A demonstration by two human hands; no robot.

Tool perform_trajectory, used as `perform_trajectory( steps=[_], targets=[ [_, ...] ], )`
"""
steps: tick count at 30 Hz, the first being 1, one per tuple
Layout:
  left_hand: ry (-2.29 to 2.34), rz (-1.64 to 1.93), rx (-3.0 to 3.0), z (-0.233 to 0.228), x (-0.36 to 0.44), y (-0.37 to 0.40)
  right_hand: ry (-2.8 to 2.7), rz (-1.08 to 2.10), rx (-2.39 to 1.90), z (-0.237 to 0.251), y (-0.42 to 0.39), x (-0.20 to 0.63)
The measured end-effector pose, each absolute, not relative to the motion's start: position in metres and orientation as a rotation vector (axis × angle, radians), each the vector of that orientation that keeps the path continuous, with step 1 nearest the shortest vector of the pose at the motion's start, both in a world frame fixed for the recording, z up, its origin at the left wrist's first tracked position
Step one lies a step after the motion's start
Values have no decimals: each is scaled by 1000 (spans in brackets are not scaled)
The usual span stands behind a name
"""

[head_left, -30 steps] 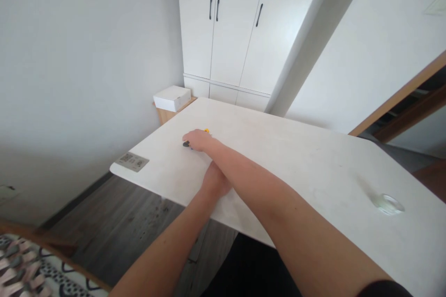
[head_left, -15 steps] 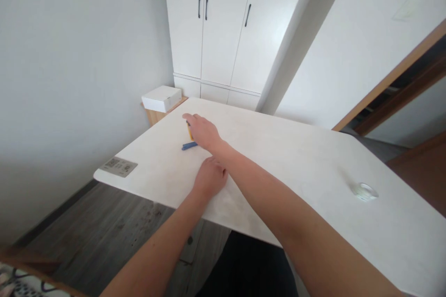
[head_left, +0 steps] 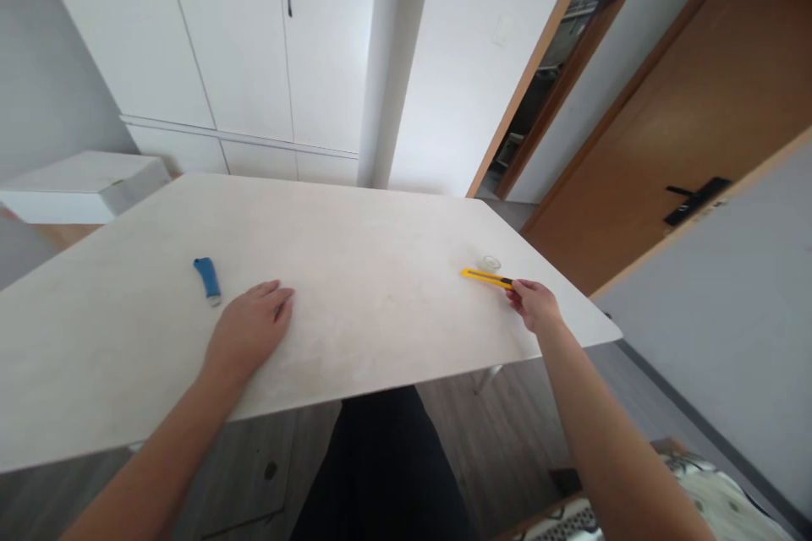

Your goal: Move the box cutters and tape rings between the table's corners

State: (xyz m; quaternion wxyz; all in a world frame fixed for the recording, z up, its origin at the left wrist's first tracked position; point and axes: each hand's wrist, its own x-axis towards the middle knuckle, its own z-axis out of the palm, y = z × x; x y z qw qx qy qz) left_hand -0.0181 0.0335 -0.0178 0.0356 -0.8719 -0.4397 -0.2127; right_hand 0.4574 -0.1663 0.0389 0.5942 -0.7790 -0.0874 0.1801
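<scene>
A yellow utility knife [head_left: 485,276] with a black slider is pinched by its near end in my right hand [head_left: 533,303], over the right part of the white table [head_left: 368,270]. Just behind the knife lies a clear ring-shaped thing, which looks like a roll of tape [head_left: 491,263]. On the left side, my left hand [head_left: 250,330] rests palm down on the tabletop with relaxed fingers and nothing visible in it. Beyond its knuckles, to the left, lies a blue handle-like tool [head_left: 207,277] with a greyish end; I cannot tell its exact kind.
A white box [head_left: 69,182] stands past the table's far left corner. White cupboards [head_left: 254,42] line the wall behind. To the right are a brown door [head_left: 647,127] and a patterned cloth surface [head_left: 710,482] low down.
My view has turned right. My right hand has moved from the table's left part to its right part, carrying the yellow knife away from the blue tool. My arms are no longer crossed.
</scene>
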Motion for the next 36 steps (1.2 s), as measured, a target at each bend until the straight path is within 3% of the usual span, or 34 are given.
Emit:
perform_trajectory(
  steps=[10, 18, 23, 30, 36],
  targets=[
    [-1359, -617, -2698, -20, -22, 37, -402, 253, -2306, 31, -170, 516],
    [-1352, -648, -2697, -20, -21, 37, -625, -35, -2449, 49, -163, 489],
    [-1386, -677, -2702, -10, -17, 26, -1080, 109, -2259, 63, -110, 396],
    [-1447, -727, -2687, -3, -15, 21, -1829, 453, -1873, 64, 17, 202],
    [-1493, -812, -2698, -10, -16, 24, -2135, 502, -1875, 59, 102, 55]
  ],
)
